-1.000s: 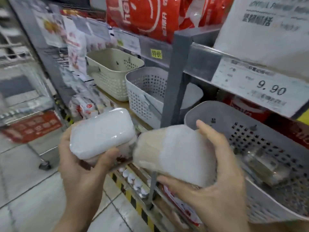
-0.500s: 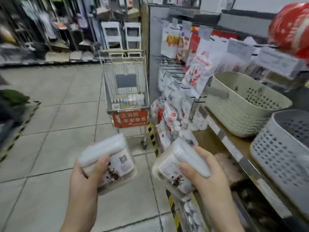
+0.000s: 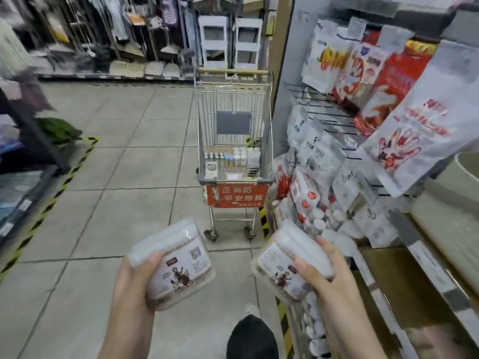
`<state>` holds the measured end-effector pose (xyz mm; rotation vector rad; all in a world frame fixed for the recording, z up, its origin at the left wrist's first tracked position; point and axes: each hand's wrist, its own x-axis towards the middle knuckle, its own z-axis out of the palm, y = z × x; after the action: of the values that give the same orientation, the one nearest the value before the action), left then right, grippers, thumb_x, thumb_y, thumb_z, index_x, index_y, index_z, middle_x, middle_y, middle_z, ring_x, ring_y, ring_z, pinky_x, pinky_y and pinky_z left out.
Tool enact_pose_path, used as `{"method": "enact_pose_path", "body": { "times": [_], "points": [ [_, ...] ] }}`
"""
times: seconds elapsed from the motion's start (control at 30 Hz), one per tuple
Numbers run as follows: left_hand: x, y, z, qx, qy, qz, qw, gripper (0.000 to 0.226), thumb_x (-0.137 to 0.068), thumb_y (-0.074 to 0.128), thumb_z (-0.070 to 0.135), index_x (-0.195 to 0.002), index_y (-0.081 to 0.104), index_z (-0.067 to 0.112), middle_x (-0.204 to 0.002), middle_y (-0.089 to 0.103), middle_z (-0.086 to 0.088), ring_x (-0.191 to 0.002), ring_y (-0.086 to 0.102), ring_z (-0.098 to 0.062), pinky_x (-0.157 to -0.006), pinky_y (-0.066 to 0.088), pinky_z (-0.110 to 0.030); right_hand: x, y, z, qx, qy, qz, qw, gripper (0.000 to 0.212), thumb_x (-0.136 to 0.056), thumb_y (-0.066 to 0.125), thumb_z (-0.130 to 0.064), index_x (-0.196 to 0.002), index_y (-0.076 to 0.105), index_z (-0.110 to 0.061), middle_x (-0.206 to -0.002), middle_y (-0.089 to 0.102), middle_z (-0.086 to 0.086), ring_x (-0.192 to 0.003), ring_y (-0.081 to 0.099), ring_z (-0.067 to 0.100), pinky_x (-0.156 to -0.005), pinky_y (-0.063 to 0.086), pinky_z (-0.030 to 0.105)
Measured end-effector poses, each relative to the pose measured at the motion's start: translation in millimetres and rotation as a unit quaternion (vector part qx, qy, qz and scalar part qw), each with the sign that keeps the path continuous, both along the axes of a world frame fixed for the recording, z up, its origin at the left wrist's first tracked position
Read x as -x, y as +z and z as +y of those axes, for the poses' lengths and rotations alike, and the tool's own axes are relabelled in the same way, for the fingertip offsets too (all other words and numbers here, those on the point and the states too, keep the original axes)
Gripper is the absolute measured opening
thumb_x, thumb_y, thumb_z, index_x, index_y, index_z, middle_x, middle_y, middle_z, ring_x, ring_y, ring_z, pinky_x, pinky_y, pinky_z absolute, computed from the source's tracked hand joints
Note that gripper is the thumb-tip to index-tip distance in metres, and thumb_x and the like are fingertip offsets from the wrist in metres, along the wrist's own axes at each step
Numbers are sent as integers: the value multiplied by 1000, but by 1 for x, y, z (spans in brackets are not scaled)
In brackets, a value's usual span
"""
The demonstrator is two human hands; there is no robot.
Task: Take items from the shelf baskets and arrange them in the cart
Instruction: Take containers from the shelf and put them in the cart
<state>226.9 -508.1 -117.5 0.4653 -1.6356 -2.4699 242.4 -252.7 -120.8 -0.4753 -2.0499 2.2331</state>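
A broad stretch of pale grey tiled floor (image 3: 124,203) lies open between the person and the wire shopping cart (image 3: 234,141), which stands straight ahead with its red sign panel (image 3: 237,195) facing the camera and small white bottles and boxes (image 3: 233,158) lined along its bottom. The cart's right side sits just beside the end panel of the display rack (image 3: 282,99), whose hooks carry hanging white and red packets (image 3: 404,141) that jut out into the aisle on the right; lower down, a brown shelf board (image 3: 404,288) with a metal edge runs toward the camera. On the left, yellow-and-black hazard tape (image 3: 59,187) marks the floor along a dark shelf unit, well apart from the cart. The left hand (image 3: 132,288) grips a clear plastic box with a white printed label (image 3: 176,260), thumb on its top and fingers curled underneath. The right hand (image 3: 329,278) grips a second clear plastic box with the same label (image 3: 282,265), thumb pressed on its face and fingers wrapped over the far side. Both boxes are tilted, held apart from each other, in front of the cart and short of it. A black shoe toe (image 3: 250,338) shows at the bottom edge.
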Motion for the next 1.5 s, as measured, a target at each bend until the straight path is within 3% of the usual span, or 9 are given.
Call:
{"method": "enact_pose_path", "body": {
  "times": [0.1,0.27,0.43,0.63,0.77,0.87,1.1,1.37,1.5],
  "points": [
    [46,-4,5,5,10,-8,1000,52,-71,58,29,-120,61,11,-103,72,-6,-85,71,-16,-65,60,-36,54,-12,2,9,5,2,1000,84,-42,81,-61,-119,48,-51,-127,54,-11,-114,58,13,-96,48,40],
    [133,-4,13,9,31,-21,999,54,-72,61,27,-121,58,7,-110,70,-11,-99,68,-26,-77,56,-47,150,-24,14,31,23,-3,999,62,-53,80,-37,-111,56,-38,-118,61,-5,-101,64,10,-81,51,29],
    [212,-8,25,36,61,-32,997,40,-68,64,22,-105,61,7,-100,72,-9,-89,70,-21,-67,58,-32,235,-32,37,10,41,-12,999,67,-51,87,-32,-112,59,-29,-109,65,-2,-86,67,7,-61,52,19],
    [276,-25,32,74,74,-68,992,33,-65,69,19,-96,62,8,-86,74,-2,-80,71,-16,-60,58,-25,309,-42,51,4,47,-49,998,71,-40,83,-40,-106,58,-32,-103,62,-5,-78,66,6,-56,51,19],
    [328,-34,25,100,68,-87,989,37,-64,70,25,-98,63,12,-88,74,1,-89,67,-21,-78,52,-36,353,-53,53,-4,35,-74,997,65,-42,83,-34,-102,59,-30,-101,63,-4,-78,65,5,-55,50,18],
    [379,-44,21,99,52,-95,989,43,-63,70,26,-103,62,10,-94,73,-5,-91,66,-23,-78,48,-37,389,-67,55,-11,11,-95,995,56,-54,87,-21,-101,59,-31,-100,60,-10,-81,63,6,-52,49,17],
    [513,-69,23,112,-36,-126,985,59,-61,72,27,-113,55,5,-102,68,-9,-97,64,-25,-78,49,-36,486,-88,55,-66,-32,-133,988,68,-44,87,-33,-106,58,-30,-109,57,-7,-93,60,17,-56,51,24],
    [620,-121,41,260,-119,-197,938,52,-75,78,16,-119,51,20,-108,59,1,-91,58,-13,-65,45,-28,583,-125,47,-110,-83,-192,972,61,-61,88,-5,-107,51,-21,-107,56,1,-88,55,11,-61,46,23],
    [650,-155,57,291,-146,-244,914,56,-73,80,14,-119,48,17,-109,55,-2,-91,56,-17,-58,39,-23,615,-141,44,-137,-71,-228,961,71,-63,87,-5,-124,52,-17,-119,55,7,-103,54,25,-82,47,35]
  ]
}}
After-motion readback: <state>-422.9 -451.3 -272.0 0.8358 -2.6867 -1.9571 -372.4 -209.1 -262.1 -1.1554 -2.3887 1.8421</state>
